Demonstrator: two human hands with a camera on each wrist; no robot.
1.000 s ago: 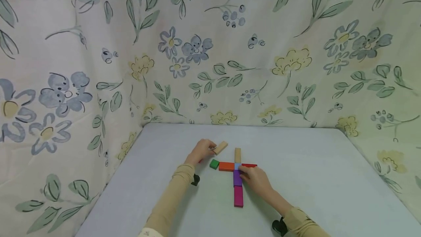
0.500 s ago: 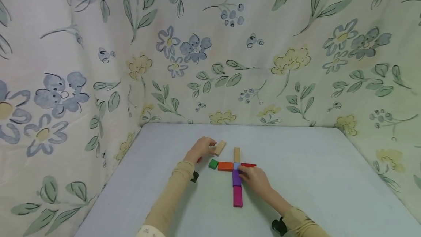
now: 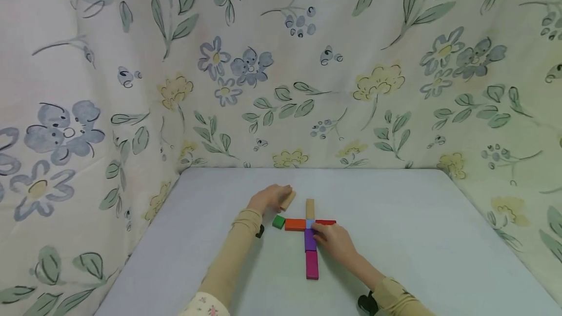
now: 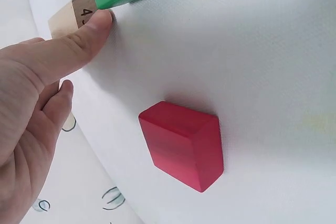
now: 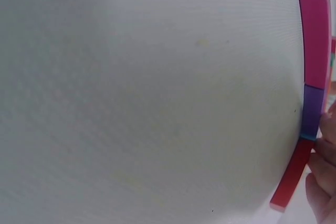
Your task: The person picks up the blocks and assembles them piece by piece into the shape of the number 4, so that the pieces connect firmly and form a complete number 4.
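Observation:
My left hand (image 3: 270,198) pinches a plain wooden block (image 3: 288,201) lying aslant at the back. Its thumb meets the block's end, where printed numerals show in the left wrist view. A green block (image 3: 278,222) sits just in front of it. Blocks form a cross: light blue (image 3: 309,223) at the centre, an orange block (image 3: 295,225) left, a red bar (image 3: 326,222) right, a wooden block (image 3: 310,208) behind, then purple (image 3: 310,241) and magenta (image 3: 312,265) blocks in front. My right hand (image 3: 335,241) rests relaxed fingertips at the light blue and purple blocks.
A separate red block (image 4: 181,145) lies near the left wrist, mostly hidden by the arm in the head view. The white tabletop (image 3: 395,238) extends to a flower-printed cloth (image 3: 281,72) behind and at the sides.
My left hand has closed in on the slanted wooden block and now grips it. The right hand stays at the cross's centre. The head view has shifted slightly.

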